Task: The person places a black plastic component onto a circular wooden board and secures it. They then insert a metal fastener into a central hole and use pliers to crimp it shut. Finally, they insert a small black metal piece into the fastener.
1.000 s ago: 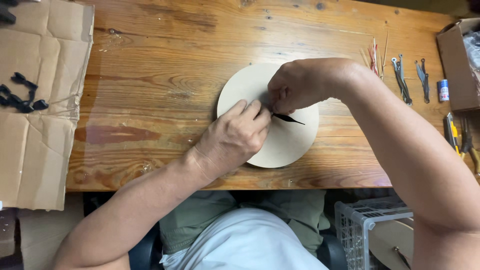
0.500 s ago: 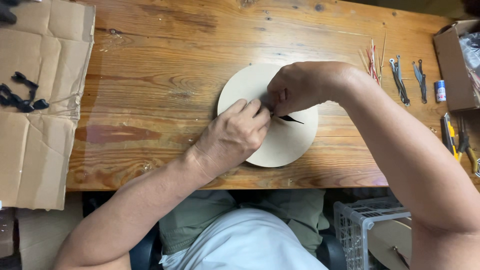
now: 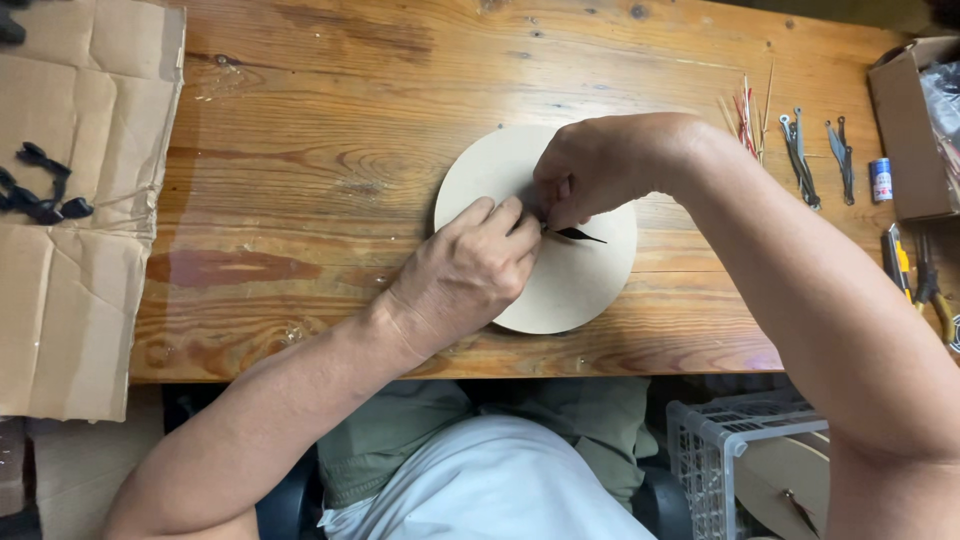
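Middle of the pale round disc (image 3: 590,285) covered by both hands. Root of the thin black pointed piece (image 3: 580,236) lost under the fingertips of the right hand (image 3: 590,170), so grip of either hand unreadable. Cardboard box (image 3: 905,130) cut off at the right edge. Small black pieces (image 3: 40,195) on the flattened cardboard (image 3: 85,300) too small to identify.

wooden table (image 3: 330,110) bears round disc (image 3: 580,290), cardboard sheet (image 3: 80,290), metal pieces (image 3: 800,160).
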